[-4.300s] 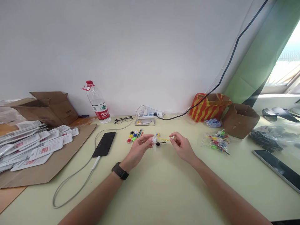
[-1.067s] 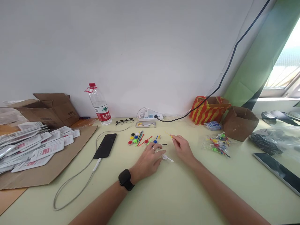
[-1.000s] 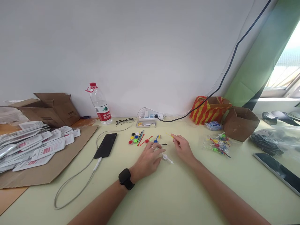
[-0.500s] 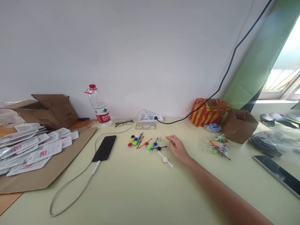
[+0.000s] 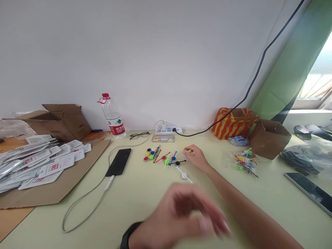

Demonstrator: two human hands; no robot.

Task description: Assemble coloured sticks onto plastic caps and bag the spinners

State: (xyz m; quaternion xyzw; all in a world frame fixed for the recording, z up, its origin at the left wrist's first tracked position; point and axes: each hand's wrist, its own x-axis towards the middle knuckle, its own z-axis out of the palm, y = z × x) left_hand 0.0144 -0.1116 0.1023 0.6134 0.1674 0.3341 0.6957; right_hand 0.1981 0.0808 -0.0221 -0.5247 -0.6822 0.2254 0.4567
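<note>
My right hand (image 5: 196, 157) is at the far side of the loose parts, its fingertips closed on a yellow spinner piece (image 5: 191, 151) that they partly cover. Motion smears my left hand (image 5: 178, 211) in the foreground; thumb and fingers are curved apart, with nothing visible between them. Assembled arrow spinners lie left of my right hand: white (image 5: 184, 176), black (image 5: 177, 163), blue (image 5: 173, 158), green (image 5: 166, 161) and red (image 5: 163, 157). Farther left are small coloured discs (image 5: 148, 154) beside several thin loose arrows (image 5: 156, 154).
A clear bag of spinners (image 5: 243, 162) lies to the right, before a cardboard box (image 5: 269, 138) and a striped bag (image 5: 228, 124). Leftward are a phone (image 5: 118, 162) with its cable, a water bottle (image 5: 116, 124) and stacked white packs (image 5: 55, 166). A power strip (image 5: 167, 130) sits by the wall.
My left hand has come into view at the bottom. My right hand has lowered slightly onto the spot where the yellow disc lay. The view has shifted a little.
</note>
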